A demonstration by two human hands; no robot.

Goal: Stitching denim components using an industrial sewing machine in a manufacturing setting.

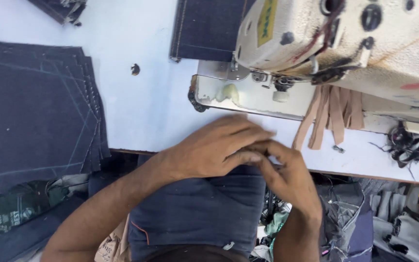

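Nearest the lens, lower centre: dark navy denim piece (pixel 195 213), thick and matte, with an orange stitch line along its left side, draped over the lap and reaching up to the desk (pixel 146 106) edge. Just above it, left hand (pixel 214 148) laid flat, fingers (pixel 248 131) stretched out and pressed together, overlapping the right hand (pixel 287 174). Right fingers (pixel 263 157) curled and pinched at the left fingertips; whatever sits between them too small to tell. Pale, smooth desk surface beyond, mid-frame. Upper right: one cream sewing machine (pixel 345 43), enamel scuffed and stained, with a yellow rectangular label on its head. Hanging beneath it, a bunch of tan leather-like strips (pixel 330 116), flat and narrow, roughly five. Far right, a tangle of dark thread (pixel 406 143). Left of frame: one stack of denim panels (pixel 35 106), several layers fanned at the edge, marked with pale chalk lines. Top centre, another denim piece (pixel 204 29) with light seam stitching.
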